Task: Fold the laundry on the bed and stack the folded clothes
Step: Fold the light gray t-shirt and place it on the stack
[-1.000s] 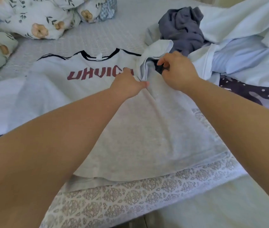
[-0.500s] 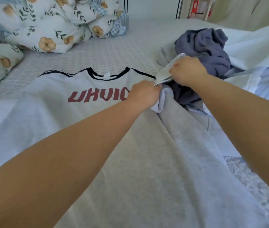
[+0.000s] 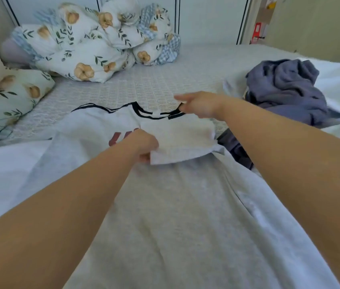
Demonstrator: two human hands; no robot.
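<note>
The grey T-shirt [image 3: 175, 205] is lying flat on the bed [image 3: 144, 84]. The left hand [image 3: 144, 146] is pinching the folded-in sleeve [image 3: 181, 140]; the right hand [image 3: 198, 104] is gripping its collar, so the fold should be kept straight and taut.

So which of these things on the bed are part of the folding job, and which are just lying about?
Part of the job:
- grey T-shirt, its sleeve folded in
- left hand, pinching the sleeve's edge
- right hand, holding the black-trimmed shoulder
- crumpled blue-grey garment, waiting to be folded

Just lying about:
- floral duvet
- floral pillow
</note>
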